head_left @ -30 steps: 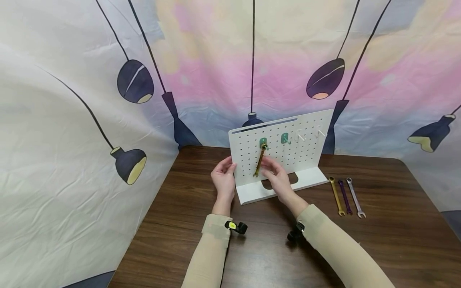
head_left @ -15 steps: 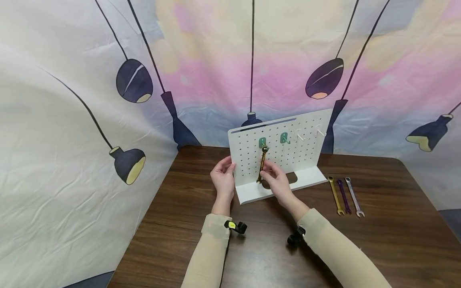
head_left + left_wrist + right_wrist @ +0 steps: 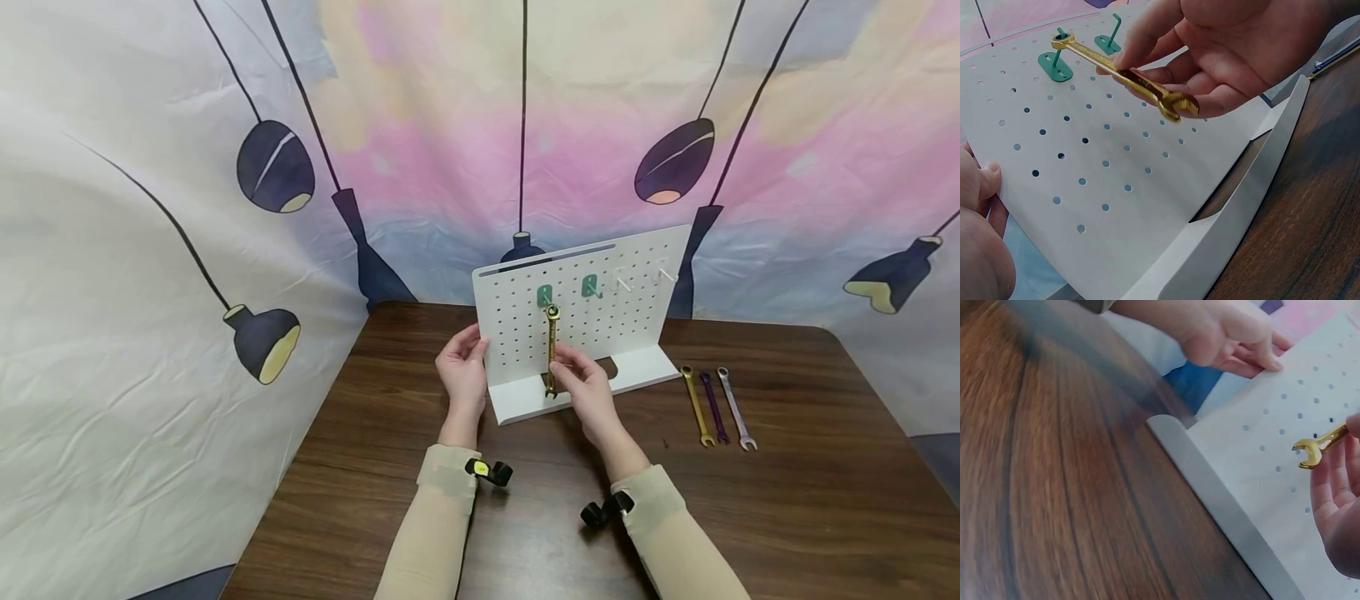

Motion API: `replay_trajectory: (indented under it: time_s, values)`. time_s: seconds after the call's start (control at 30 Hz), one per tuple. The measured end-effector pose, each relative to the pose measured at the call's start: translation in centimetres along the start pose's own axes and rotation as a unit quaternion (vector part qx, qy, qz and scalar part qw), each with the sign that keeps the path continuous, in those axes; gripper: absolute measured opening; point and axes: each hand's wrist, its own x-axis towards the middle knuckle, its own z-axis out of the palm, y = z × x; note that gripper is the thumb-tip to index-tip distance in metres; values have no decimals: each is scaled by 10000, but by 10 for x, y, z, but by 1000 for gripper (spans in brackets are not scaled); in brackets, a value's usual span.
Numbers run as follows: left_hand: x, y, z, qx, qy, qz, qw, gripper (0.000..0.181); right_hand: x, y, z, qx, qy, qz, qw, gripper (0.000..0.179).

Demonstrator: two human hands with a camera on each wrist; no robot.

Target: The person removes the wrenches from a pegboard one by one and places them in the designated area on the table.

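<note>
A golden combination wrench is pinched between the thumb and fingers of my right hand, in front of a white pegboard. Its ring end sits at the tip of the leftmost green hook; in the left wrist view the tip appears to poke into the ring. The wrench's open end points down, away from the board. My left hand holds the board's left edge, thumb in front; its other fingers are partly hidden behind the board.
A second green hook and two clear hooks stick out further right on the board. Right of its base, a yellow wrench, a purple wrench and a silver wrench lie on the wooden table. A printed cloth hangs behind.
The golden wrench has swung from a slant to nearly upright in the head view, its lower end moving right and out from the board with my right hand. My left hand stays put.
</note>
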Motion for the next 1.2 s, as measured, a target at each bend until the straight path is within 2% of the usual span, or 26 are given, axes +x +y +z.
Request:
replay_trajectory:
  time_s: [0.33,0.7,0.97,1.2]
  values:
    - [2,0,0,21,-46,33,10000,21,-6,-10,-2,234,-27,32,9997,37]
    - [0,2,-2,118,-74,-28,9999,21,-16,-37,-7,124,-289,579,9978,42]
    - [0,2,-2,12,-82,18,10000,21,-21,-50,-16,154,-479,779,9957,45]
    - [0,3,-2,20,-70,46,10000,22,-25,-57,-20,91,-619,780,9950,45]
